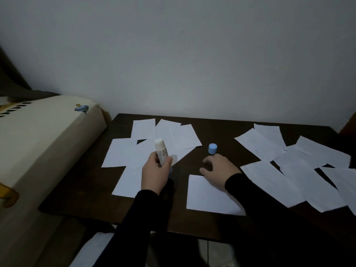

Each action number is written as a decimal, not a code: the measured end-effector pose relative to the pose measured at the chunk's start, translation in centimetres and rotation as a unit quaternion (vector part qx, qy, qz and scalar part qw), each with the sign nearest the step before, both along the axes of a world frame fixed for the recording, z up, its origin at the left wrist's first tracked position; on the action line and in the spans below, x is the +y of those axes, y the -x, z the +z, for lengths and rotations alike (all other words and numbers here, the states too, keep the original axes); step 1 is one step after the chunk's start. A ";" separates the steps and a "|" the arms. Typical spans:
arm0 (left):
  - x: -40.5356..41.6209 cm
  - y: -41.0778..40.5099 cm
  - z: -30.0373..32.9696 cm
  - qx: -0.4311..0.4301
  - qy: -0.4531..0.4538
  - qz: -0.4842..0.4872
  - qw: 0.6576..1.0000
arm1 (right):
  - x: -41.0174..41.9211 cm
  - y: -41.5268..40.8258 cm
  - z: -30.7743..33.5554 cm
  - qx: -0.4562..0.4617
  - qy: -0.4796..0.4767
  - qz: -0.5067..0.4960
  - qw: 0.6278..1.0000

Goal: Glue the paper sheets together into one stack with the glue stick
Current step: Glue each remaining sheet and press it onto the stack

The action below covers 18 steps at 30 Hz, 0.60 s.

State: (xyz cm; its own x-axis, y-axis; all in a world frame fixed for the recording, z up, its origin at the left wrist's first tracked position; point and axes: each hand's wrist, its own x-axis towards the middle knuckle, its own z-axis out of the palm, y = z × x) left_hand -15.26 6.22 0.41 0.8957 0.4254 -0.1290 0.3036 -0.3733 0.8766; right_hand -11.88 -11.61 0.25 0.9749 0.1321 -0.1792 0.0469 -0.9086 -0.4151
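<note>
My left hand [154, 170] grips a white glue stick [160, 150], uncapped, held upright above the dark table [86, 189]. Its blue cap [212, 148] stands on the table just beyond my right hand [217, 167], whose fingers hang loosely curled near the cap without holding it. A single white sheet [210, 195] lies under my right wrist at the table's front. Several white sheets [169, 135] lie scattered on the left behind the glue stick. Several more sheets [292, 176] overlap on the right side.
A cream padded piece of furniture with a small blue print [44, 135] stands against the table's left edge. A plain wall [192, 64] rises right behind the table. Floor tiles [212, 251] show below the front edge.
</note>
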 end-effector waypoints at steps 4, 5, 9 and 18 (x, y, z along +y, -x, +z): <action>1.0 -0.7 0.2 -0.004 0.016 0.009 1.000 | 2.2 -2.6 -1.1 -0.012 -0.049 -0.024 0.998; 1.3 -0.9 0.2 -0.008 0.023 0.008 1.000 | 2.5 -3.2 -1.5 -0.025 -0.047 -0.033 0.998; 1.9 -2.2 0.1 -0.019 0.077 0.010 0.997 | 3.1 -5.6 -2.4 -0.056 -0.036 -0.058 0.996; 2.2 -5.5 -1.3 0.034 -0.083 -0.040 0.995 | 3.2 -10.0 -3.9 -0.061 -0.016 -0.076 0.995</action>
